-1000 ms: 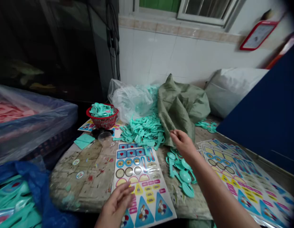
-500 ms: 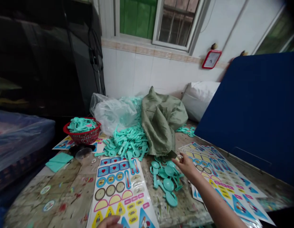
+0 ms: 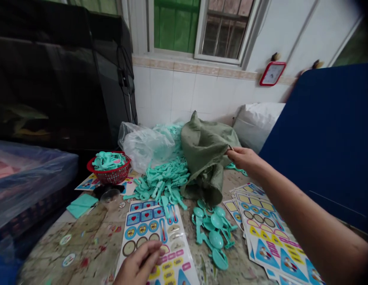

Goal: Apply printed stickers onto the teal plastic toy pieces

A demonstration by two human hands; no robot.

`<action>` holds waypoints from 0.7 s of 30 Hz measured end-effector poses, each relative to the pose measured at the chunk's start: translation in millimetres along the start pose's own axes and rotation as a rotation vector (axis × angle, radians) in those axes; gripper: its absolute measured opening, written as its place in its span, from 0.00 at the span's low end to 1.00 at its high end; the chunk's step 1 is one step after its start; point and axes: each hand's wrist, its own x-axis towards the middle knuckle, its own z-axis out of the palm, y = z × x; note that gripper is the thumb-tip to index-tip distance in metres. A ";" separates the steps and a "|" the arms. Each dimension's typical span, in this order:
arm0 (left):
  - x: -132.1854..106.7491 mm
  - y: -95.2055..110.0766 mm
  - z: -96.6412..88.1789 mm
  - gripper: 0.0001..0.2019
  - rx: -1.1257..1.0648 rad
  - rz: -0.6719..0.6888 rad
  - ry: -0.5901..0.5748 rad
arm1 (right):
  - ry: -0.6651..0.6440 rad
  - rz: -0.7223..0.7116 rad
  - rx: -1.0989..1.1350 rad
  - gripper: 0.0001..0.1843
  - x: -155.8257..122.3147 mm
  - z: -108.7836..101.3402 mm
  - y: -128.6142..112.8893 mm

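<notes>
Toward the far edge of the table [image 3: 53, 261], one green sack [image 3: 206, 142] is pinched by the right hand [image 3: 243, 157]. Nearer the front edge, the left hand [image 3: 140, 263] is over one of two sticker stacks [image 3: 179, 259], fingers loosely bent, nothing seen in them. One red basket [image 3: 117, 176] stands far left; teal pieces [image 3: 164, 178] heap between, uncountable.

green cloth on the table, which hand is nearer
Right: the right hand grips the green cloth; the left hand is apart from it, over the middle sticker sheet.
</notes>
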 end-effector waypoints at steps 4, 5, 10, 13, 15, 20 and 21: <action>17.6 32.6 14.9 0.14 0.174 0.200 -0.012 | -0.122 -0.092 0.060 0.17 -20.4 31.6 -10.0; 21.8 41.7 19.0 0.14 0.209 0.258 -0.004 | -0.155 -0.123 0.067 0.18 -23.7 40.2 -12.6; 60.2 87.6 44.4 0.12 0.381 0.464 0.071 | -0.288 -0.256 0.088 0.18 -31.3 65.8 -39.9; 98.1 103.4 60.6 0.15 0.453 0.559 0.097 | -0.354 -0.282 0.094 0.17 -41.5 71.2 -52.3; 124.6 105.7 66.7 0.22 0.453 0.583 0.114 | -0.438 -0.259 0.117 0.17 -56.5 76.4 -49.7; 170.4 90.9 50.6 0.30 0.392 0.527 0.213 | -0.636 -0.169 0.097 0.12 -110.2 112.9 -1.3; 174.8 87.0 42.8 0.31 0.376 0.508 0.243 | -0.639 -0.154 0.065 0.15 -119.9 124.0 11.8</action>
